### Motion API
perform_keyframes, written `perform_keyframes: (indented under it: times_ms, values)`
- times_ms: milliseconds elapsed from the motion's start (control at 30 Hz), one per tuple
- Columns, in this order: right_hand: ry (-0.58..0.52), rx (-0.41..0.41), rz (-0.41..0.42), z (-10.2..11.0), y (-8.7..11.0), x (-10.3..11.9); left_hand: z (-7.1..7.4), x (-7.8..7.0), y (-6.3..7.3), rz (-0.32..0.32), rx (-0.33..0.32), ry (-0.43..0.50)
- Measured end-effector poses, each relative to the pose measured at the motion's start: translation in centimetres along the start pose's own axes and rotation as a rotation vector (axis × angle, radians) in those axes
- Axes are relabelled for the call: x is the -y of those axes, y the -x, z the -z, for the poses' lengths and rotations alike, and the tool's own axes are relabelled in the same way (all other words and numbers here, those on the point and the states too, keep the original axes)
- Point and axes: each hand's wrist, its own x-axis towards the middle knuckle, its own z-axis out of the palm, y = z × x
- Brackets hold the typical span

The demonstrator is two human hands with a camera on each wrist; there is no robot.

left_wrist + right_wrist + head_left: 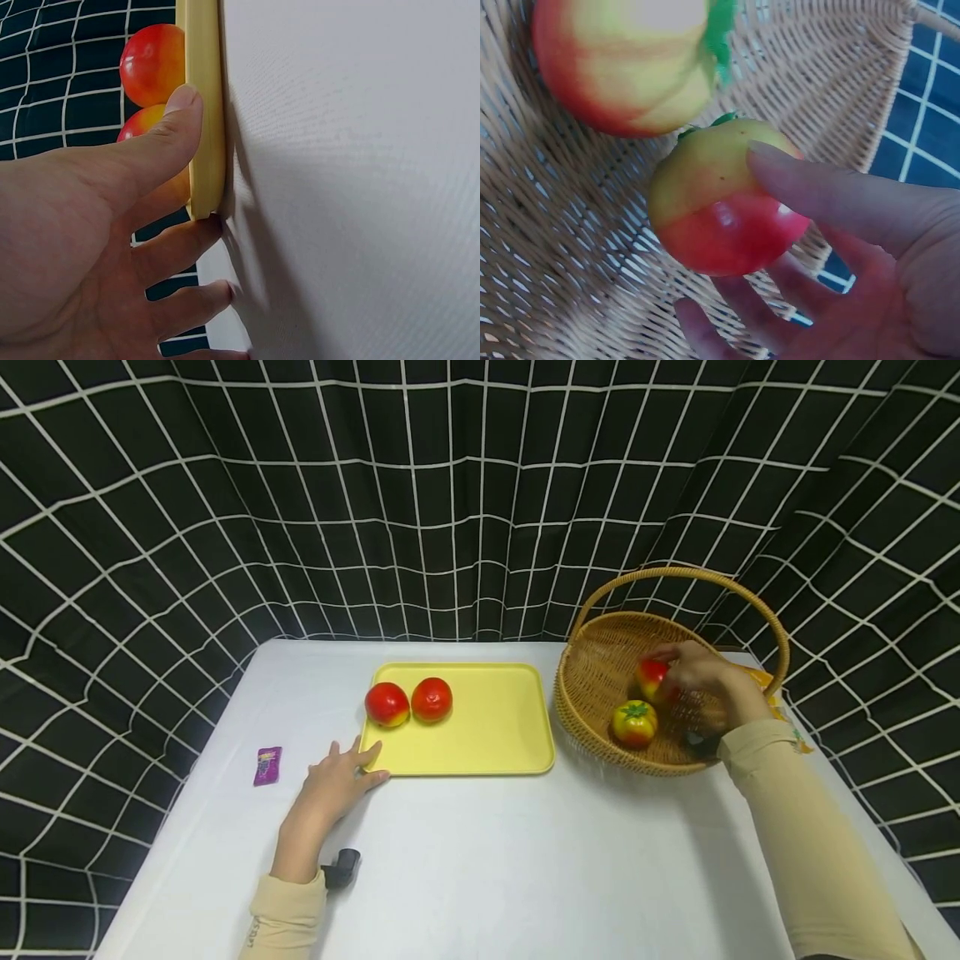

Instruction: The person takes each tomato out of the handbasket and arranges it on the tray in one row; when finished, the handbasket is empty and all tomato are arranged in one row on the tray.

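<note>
In the head view, my left hand [333, 783] rests at the near left corner of a yellow tray [487, 718], fingers spread. The left wrist view has its thumb [180, 124] lying against the tray's rim. Two red fruits with yellow patches, one left [387, 704] and one right [432, 700], sit at the tray's left end. My right hand [701, 675] reaches into a wicker basket [592, 672]. Its thumb and fingers hold a red-and-yellow tomato [724, 199] with a green calyx. Beside it in the basket lies another tomato [634, 724].
A small purple packet [267, 766] lies on the white table [480, 860], left of the tray. The basket's tall handle [675, 572] arches over the right forearm. Behind the basket, an orange packet [757, 677] partly shows. Black gridded cloth [480, 485] surrounds the table.
</note>
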Motion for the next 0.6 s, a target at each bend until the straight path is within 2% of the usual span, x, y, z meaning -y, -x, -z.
perform_keyframes:
  times_ms: [133,333,600]
  values:
    - [0.016,-0.032,0.001,0.2,0.5,0.6,0.0,0.0,0.0,0.001,0.007,0.0]
    - [-0.025,-0.02,0.017,0.4,1.2,2.3,0.1,0.1,0.1,-0.012,-0.002,0.0]
    - [-0.019,-0.036,0.116,0.5,2.5,6.0,0.1,-0.1,0.1,-0.02,-0.001,0.008]
